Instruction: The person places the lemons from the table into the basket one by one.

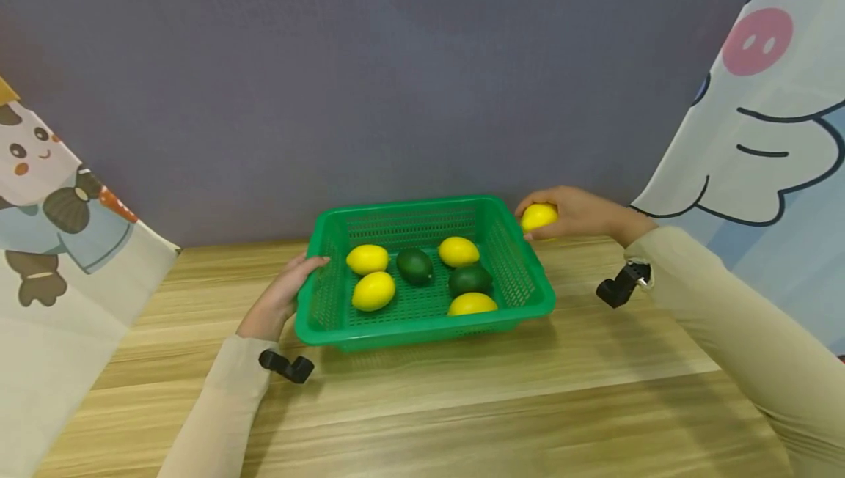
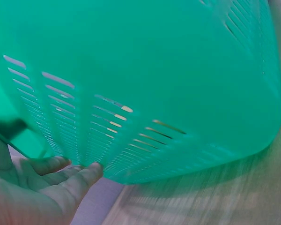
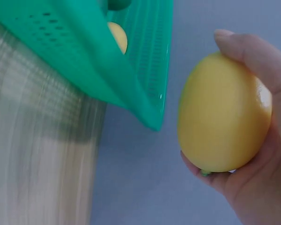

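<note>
A green plastic basket [image 1: 422, 326] with slotted walls stands on the table. Several yellow lemons [image 1: 373, 291] lie in it with two dark green, oval fruits [image 1: 414, 266]. My left hand [image 1: 288, 289] holds the basket's left side, thumb over the rim; in the left wrist view, its fingers [image 2: 86, 176] lie against the outer wall. Beyond the right rim, my right hand [image 1: 561, 212] grips another lemon [image 3: 225, 112] between thumb and fingers. The right wrist view shows this lemon outside the basket, beside its rim, with a small green tip at its lower end.
The wood-grain table [image 1: 422, 419] extends in front of the basket and to both sides. A grey-purple panel [image 1: 409, 82] rises right behind it. Cloths with cartoon figures hang at the left [image 1: 72, 207] and right [image 1: 785, 148]. Black camera mounts sit on both wrists.
</note>
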`<state>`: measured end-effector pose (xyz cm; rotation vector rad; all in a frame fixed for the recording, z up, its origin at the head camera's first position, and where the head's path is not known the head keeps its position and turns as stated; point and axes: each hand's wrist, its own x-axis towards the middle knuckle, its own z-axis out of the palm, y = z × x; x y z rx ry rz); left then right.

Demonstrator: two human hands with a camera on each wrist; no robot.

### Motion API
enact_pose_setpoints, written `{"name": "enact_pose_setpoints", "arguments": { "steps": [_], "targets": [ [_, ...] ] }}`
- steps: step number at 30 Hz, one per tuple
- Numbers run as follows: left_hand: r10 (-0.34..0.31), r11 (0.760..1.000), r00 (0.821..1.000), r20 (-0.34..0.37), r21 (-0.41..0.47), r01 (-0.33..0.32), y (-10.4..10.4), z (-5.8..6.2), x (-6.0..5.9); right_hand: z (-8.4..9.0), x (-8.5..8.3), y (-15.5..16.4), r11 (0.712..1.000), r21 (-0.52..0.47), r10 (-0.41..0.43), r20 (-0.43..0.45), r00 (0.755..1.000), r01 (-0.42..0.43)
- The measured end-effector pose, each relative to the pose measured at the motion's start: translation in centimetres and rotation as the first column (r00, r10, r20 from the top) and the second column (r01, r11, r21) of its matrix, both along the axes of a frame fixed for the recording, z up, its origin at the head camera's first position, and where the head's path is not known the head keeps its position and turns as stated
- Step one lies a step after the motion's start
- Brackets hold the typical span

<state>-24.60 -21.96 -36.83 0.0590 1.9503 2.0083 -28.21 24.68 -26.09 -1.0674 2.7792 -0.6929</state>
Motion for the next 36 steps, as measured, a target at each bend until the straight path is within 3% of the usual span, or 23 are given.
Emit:
{"name": "enact_pose_setpoints", "arguments": {
  "steps": [19, 31, 36],
  "targets": [
    [0.022, 1.000, 1.000, 0.001, -0.022, -0.022, 0.0, 0.0, 0.1, -0.5, -1.7, -7.3, 0.994, -0.017, 0.112, 0.138, 0.984, -0.111],
    [0.003, 1.000, 1.000, -0.013, -0.009, -0.003, 0.1, 0.1, 0.2, -1.8, -2.0, -10.7, 0.981, 0.062, 0.173, 0.119, 0.978, -0.181],
    [0.011, 1.000, 1.000, -0.008, 0.005, -0.011, 0.1, 0.0, 0.1, -2.5, -2.1, -12.0, 0.971, 0.111, 0.193, 0.159, 0.968, -0.212]
  ]
}}
